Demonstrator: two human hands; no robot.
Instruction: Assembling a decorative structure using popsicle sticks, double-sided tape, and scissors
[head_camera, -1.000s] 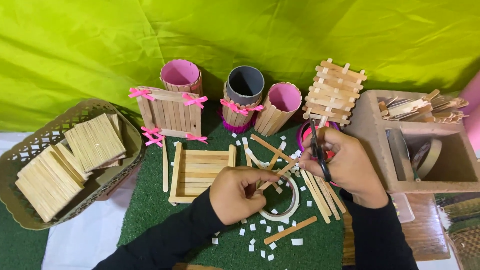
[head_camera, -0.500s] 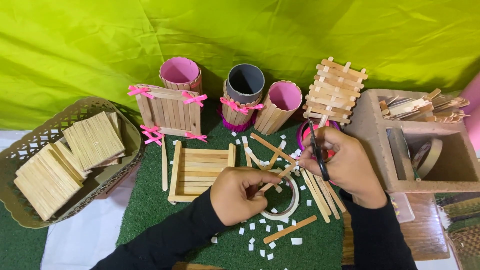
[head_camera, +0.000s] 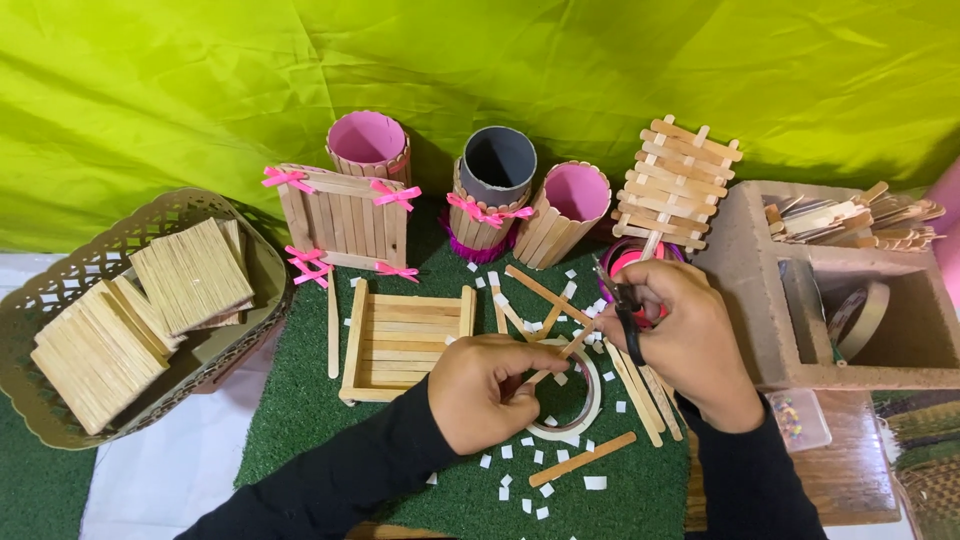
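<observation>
Left hand (head_camera: 490, 390) pinched wooden stick (head_camera: 562, 352) over tape roll (head_camera: 570, 400) on green mat (head_camera: 300, 420). Right hand (head_camera: 680, 335) closed on dark scissors (head_camera: 622, 305), blades near stick's far end. Step judged: trimming stick. Next move called for steady stick, blades square across it. Stick tray (head_camera: 400, 335) just left.

Green turf mat (head_camera: 320, 420) carries stick tray (head_camera: 400, 338), tape ring (head_camera: 580, 400), loose sticks (head_camera: 582, 459), white paper scraps (head_camera: 540, 490).
</observation>
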